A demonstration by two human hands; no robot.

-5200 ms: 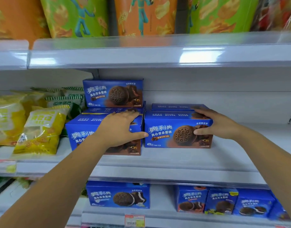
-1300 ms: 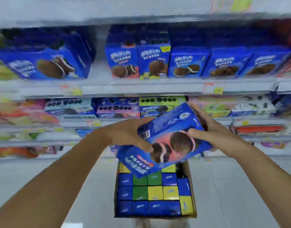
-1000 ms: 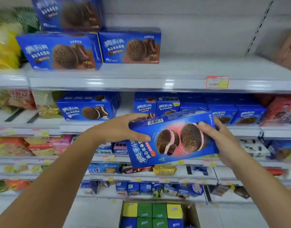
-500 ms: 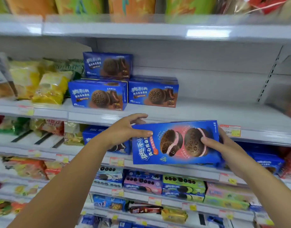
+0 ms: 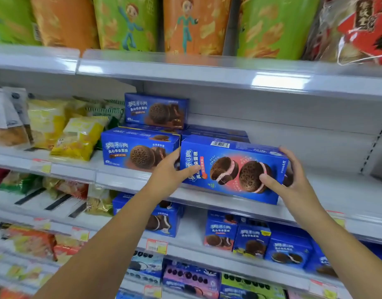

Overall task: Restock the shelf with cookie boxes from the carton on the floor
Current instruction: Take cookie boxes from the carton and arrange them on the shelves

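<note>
Box [image 5: 231, 169] held at centre frame, gripped at both short ends. Left hand [image 5: 166, 178] curled round left end, thumb laid on front face. Right hand [image 5: 293, 182] wrapped round right end, thumb on front.

Long axis left-to-right, roughly parallel to shelf [image 5: 341, 188] edge, right end slightly lower.

Box seen at shelf front lip, just right of stocked box [image 5: 138, 147]; whether resting on shelf cannot be told.

Bare shelf lies behind and right of box; push away from both hands judged next.

Carton not in view.
</note>
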